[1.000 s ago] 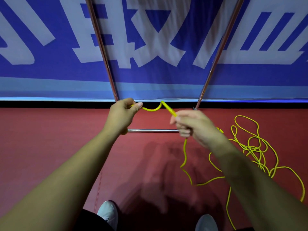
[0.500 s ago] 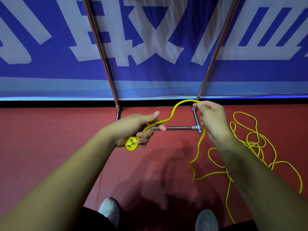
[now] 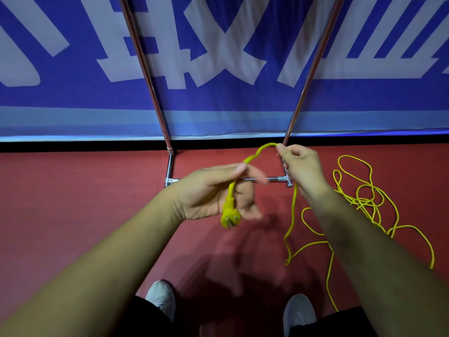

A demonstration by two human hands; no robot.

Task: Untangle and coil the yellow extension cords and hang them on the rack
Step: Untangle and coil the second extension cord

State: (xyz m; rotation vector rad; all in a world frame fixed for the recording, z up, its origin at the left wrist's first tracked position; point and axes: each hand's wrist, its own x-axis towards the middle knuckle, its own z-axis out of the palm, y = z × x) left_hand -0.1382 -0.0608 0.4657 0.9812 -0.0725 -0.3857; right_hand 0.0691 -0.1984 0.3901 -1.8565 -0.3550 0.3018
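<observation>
A yellow extension cord (image 3: 292, 215) runs between both hands and trails to a tangled heap (image 3: 364, 203) on the red floor at the right. My left hand (image 3: 209, 193) is palm-up and pinches the cord near its end between thumb and fingers. The yellow plug (image 3: 229, 217) hangs just below that palm. My right hand (image 3: 301, 166) pinches the cord higher up, where it arcs over. The metal rack (image 3: 286, 135) stands right behind my hands, its two poles rising out of view.
The rack's chrome base bar (image 3: 274, 179) lies on the red floor behind my hands. A blue banner wall (image 3: 218, 93) with large white characters closes off the back. My two white shoes (image 3: 160, 297) are at the bottom edge.
My left hand turned palm-up and slid along the cord, so the plug now dangles below it. My right hand moved right and up, lifting the cord into an arc.
</observation>
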